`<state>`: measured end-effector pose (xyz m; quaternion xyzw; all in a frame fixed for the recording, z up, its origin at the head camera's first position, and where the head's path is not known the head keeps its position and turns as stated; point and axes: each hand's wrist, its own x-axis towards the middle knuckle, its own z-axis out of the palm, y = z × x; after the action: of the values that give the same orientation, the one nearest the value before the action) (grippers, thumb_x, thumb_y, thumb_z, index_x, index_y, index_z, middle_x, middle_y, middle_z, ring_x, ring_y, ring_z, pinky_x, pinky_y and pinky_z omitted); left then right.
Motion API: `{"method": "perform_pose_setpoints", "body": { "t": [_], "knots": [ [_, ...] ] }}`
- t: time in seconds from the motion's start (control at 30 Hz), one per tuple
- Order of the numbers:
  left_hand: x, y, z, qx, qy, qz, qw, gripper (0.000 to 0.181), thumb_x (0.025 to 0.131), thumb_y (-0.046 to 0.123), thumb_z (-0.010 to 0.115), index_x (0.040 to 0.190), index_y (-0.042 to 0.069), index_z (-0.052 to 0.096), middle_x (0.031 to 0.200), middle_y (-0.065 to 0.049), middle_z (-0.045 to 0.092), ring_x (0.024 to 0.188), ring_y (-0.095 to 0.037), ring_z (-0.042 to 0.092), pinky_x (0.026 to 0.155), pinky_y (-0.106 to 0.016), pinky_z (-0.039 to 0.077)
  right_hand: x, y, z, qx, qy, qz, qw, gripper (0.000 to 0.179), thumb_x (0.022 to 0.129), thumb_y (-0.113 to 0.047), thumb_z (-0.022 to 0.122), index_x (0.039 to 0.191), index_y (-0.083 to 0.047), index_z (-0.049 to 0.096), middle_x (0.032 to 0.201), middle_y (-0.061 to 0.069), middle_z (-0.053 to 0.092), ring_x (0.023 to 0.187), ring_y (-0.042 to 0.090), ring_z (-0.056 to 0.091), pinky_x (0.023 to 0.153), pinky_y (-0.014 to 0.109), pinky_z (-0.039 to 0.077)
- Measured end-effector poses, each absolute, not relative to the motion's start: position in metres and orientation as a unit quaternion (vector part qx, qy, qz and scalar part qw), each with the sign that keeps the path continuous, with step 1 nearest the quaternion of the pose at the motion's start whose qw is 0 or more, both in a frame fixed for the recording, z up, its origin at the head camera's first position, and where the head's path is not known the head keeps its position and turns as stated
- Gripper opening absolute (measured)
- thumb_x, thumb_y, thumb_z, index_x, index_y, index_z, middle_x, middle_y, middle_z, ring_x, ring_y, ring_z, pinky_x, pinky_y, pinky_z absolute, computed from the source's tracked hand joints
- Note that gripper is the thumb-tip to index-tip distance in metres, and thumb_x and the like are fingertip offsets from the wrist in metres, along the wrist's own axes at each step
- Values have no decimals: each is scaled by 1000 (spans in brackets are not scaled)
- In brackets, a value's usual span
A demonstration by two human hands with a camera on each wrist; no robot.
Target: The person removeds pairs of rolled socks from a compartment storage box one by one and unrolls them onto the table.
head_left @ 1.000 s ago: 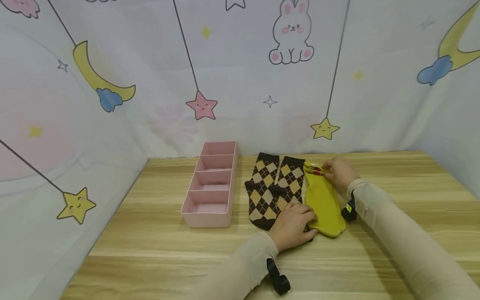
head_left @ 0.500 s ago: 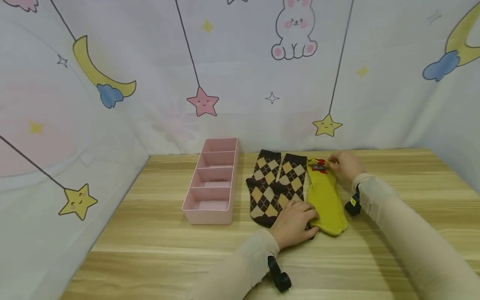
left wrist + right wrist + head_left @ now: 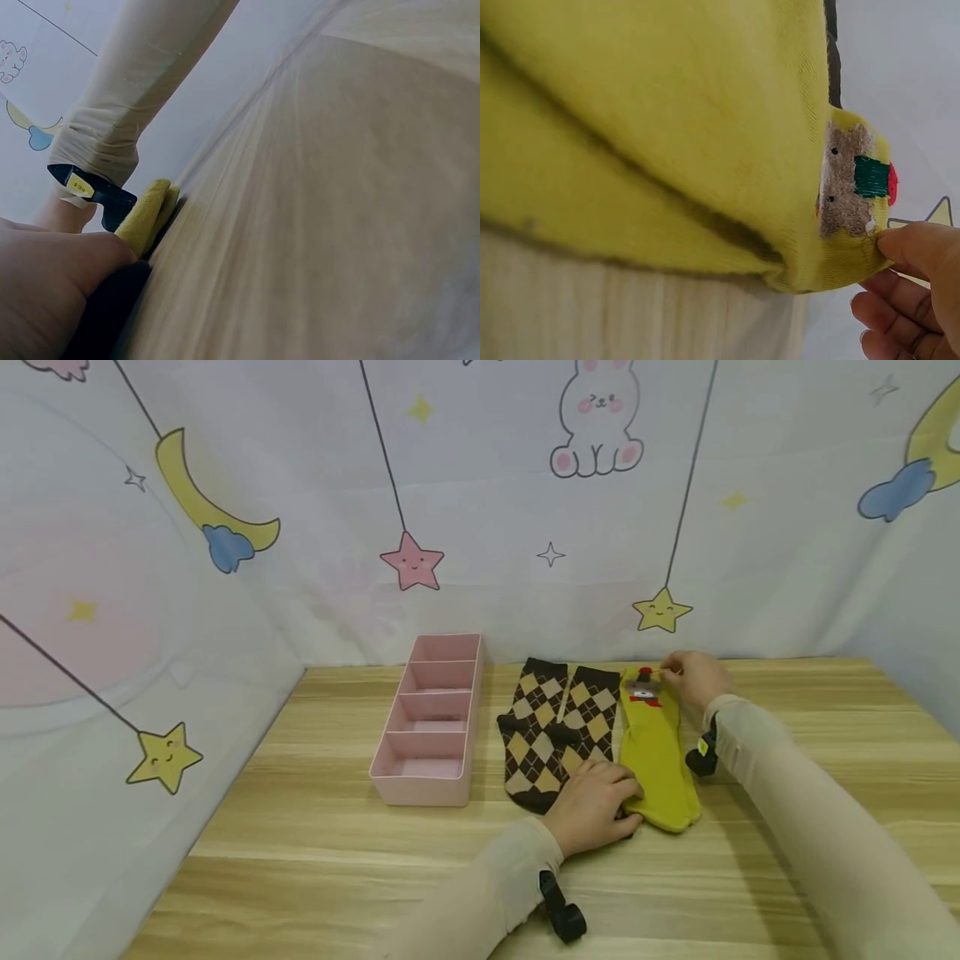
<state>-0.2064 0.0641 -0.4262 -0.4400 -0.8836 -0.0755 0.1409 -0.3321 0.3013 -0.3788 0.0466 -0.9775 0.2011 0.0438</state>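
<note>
A yellow sock (image 3: 657, 752) lies at the right end of the row, with a bear face in a red-tipped hat at its cuff; a second yellow layer shows along its edge. My right hand (image 3: 699, 681) pinches the corner of that cuff between thumb and fingers, close up in the right wrist view. Two dark brown argyle socks, a left one (image 3: 531, 727) and a right one (image 3: 590, 714), lie flat alongside. Over the toe of the right argyle sock rests my left hand (image 3: 591, 806), fingertips at the yellow sock's lower edge. It hides that toe.
Left of the socks stands a pink organizer box (image 3: 427, 792) with several compartments in one column. A white printed cloth (image 3: 480, 602) rises behind the wooden table (image 3: 300, 827) and along both sides.
My right hand has drawn the yellow sock's cuff toward the back, flattening it so the bear face shows. My left hand has stayed in place on the socks.
</note>
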Motion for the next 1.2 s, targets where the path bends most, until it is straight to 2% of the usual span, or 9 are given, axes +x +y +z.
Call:
{"method": "perform_pose_setpoints", "body": {
  "t": [0.3, 0.9, 1.2],
  "knots": [
    [-206, 66, -427, -441, -884, -71, 138, 24, 89, 43, 64, 106, 27, 68, 112, 11, 64, 110, -6, 57, 99, -22, 39, -339, 306, -384, 33, -974, 218, 60, 28, 98, -18, 52, 112, 4, 64, 110, 26, 65, 97, 41, 61, 84, 53, 48],
    [-204, 67, -426, -446, -882, -77, 132, 26, 89, 42, 64, 107, 25, 67, 112, 10, 63, 109, -6, 56, 102, -22, 39, -346, 311, -388, 19, -974, 225, 34, 30, 98, -19, 52, 112, 6, 62, 112, 28, 63, 99, 42, 58, 88, 54, 45],
    [-205, 63, -426, -424, -891, -89, 138, 33, 86, 44, 67, 109, 22, 63, 106, 8, 59, 103, -8, 54, 100, -23, 41, -348, 306, -387, 20, -971, 232, 45, 29, 98, -20, 53, 109, 4, 64, 110, 26, 64, 98, 40, 59, 86, 53, 47]
  ]
}}
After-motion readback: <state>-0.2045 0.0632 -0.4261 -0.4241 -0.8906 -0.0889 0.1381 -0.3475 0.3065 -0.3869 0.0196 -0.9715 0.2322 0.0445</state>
